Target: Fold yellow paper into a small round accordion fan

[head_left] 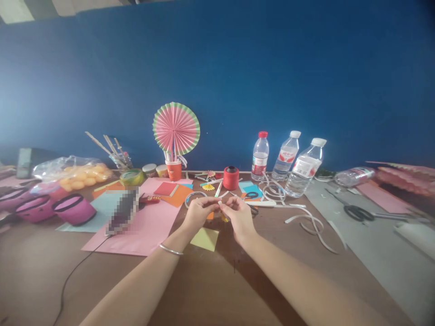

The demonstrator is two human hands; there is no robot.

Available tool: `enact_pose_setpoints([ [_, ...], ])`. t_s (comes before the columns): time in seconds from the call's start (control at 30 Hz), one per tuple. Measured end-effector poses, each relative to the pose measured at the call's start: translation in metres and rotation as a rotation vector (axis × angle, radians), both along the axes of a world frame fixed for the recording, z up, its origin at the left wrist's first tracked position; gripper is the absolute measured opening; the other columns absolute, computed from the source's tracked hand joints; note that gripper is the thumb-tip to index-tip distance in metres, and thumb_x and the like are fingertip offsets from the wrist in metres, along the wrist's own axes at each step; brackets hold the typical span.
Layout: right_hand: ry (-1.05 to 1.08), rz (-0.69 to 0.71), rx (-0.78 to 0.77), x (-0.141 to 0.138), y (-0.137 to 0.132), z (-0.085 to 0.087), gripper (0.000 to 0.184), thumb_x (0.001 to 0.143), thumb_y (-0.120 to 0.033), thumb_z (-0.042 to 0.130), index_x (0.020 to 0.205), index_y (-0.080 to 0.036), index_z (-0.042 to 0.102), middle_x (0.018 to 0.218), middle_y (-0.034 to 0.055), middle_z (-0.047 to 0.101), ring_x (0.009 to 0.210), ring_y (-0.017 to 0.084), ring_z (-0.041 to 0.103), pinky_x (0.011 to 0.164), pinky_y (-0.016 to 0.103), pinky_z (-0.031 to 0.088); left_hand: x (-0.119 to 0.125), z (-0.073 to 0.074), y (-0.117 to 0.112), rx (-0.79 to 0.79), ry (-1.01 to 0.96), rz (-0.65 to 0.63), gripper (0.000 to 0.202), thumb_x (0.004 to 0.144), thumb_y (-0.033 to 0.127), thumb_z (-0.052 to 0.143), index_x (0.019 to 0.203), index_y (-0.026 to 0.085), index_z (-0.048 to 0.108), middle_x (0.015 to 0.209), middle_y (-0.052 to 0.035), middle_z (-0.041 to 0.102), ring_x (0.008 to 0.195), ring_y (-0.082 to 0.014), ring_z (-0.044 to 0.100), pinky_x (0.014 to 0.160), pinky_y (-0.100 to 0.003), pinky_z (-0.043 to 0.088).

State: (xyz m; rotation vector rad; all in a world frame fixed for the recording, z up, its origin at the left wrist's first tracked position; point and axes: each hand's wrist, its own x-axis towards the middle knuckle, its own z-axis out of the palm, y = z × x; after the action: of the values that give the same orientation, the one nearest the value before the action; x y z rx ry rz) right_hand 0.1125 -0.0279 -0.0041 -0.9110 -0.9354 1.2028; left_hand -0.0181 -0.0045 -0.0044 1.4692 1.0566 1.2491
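Observation:
My left hand (198, 213) and my right hand (240, 219) meet above the brown table (200, 290), thumbs and fingertips pinched together. Between the fingertips is a tiny white piece (220, 203), too small to name. Below the hands lies a yellow paper square (205, 239). A red spool of thread (231, 178) stands just beyond them, with a small yellow pleated paper fan (208, 187) at its left. Scissors with dark handles (252, 195) lie past my right hand, partly hidden.
Water bottles (260, 158) stand at the back right near curled white strips (314, 226). A large pleated paper fan (176, 128) rises from an orange cup (175, 171). Pink paper (149, 231), a blurred-out device with a cord, and purple containers (74, 209) are at left.

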Motion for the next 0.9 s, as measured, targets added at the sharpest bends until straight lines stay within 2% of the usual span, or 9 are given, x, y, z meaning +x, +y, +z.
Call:
enact_pose_setpoints([
  [0.43,-0.065,-0.017,0.03,0.001,-0.001,0.0,0.026,0.06,-0.031,0.066,0.064,-0.018,0.044,0.055,-0.0058,0.044,0.05,0.009,0.043,0.047,0.021,0.033,0.003,0.001,-0.002,-0.011,-0.005,0.032,0.026,0.061,0.027,0.067,0.083,0.014,0.068,0.069,-0.0031,0.067,0.066,-0.0152,0.061,0.067,-0.027,0.049],
  [0.67,-0.075,-0.018,0.043,0.001,0.0,-0.001,0.022,0.062,-0.027,0.064,0.062,-0.019,0.043,0.053,-0.0067,0.043,0.049,0.008,0.042,0.046,0.02,0.031,0.004,0.006,-0.008,0.035,0.033,0.004,0.023,0.062,0.028,0.067,0.082,0.015,0.067,0.072,-0.0037,0.067,0.068,-0.016,0.061,0.067,-0.026,0.048],
  [0.77,-0.17,-0.039,0.063,0.003,0.001,-0.002,0.022,0.063,-0.031,0.062,0.062,-0.019,0.043,0.052,-0.0062,0.044,0.048,0.009,0.041,0.045,0.021,0.031,0.004,0.008,-0.01,0.059,0.065,0.006,0.022,0.065,0.029,0.064,0.081,0.015,0.067,0.073,-0.0045,0.067,0.069,-0.0166,0.061,0.067,-0.027,0.048],
  [0.9,-0.404,-0.138,0.091,0.004,0.0,0.001,0.023,0.061,-0.034,0.063,0.058,-0.019,0.046,0.05,-0.0054,0.045,0.048,0.01,0.041,0.047,0.022,0.032,0.004,0.008,-0.009,0.069,0.132,0.088,0.016,0.067,0.027,0.06,0.076,0.016,0.067,0.068,-0.0028,0.066,0.064,-0.0157,0.06,0.063,-0.026,0.048],
])
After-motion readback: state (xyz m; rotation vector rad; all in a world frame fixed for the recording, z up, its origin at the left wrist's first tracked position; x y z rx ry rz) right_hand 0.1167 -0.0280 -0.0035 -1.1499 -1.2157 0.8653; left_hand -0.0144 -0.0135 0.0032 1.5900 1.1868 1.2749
